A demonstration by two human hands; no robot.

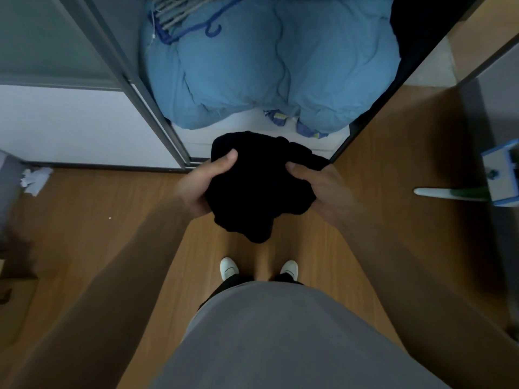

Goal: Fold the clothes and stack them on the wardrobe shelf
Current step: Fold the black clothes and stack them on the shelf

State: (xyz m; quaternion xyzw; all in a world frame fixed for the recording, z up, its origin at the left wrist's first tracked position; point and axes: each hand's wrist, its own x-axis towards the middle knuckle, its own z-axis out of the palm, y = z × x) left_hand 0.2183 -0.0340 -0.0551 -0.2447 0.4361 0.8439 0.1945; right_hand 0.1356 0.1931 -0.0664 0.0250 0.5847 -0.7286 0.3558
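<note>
Nearest the camera is the person's grey shirt (pixel 280 332), and below its hem two white shoes (pixel 229 268) stand side by side on a brown wood-pattern floor (pixel 112 220). Both bare forearms reach forward from the lower corners of the view.

The left hand (pixel 196 183) and the right hand (pixel 323 186) hold a black garment (pixel 258 186) between them, above the floor and just in front of the wardrobe opening. Each hand grasps one side of it, thumb on top and fingers curled underneath, out of sight. The garment is a bunched, rounded bundle, not a flat fold; a loose lobe of cloth hangs from its near edge toward the shoes. It is so dark that no seams, collar or sleeves can be made out.

On the floor to the left lies a crumpled white paper (pixel 35 179), near the foot of the white sliding door (pixel 84 122). At the right edge is a blue and white object (pixel 502 178) with a pale handle (pixel 429 192) pointing left; what it is cannot be told.

Beyond the garment, the white wardrobe shelf (pixel 247 127) shows as a narrow strip. A bulky light blue duvet (pixel 266 66) fills the space on it, and a cluster of hangers (pixel 182 12) rests on the duvet's upper left.
</note>
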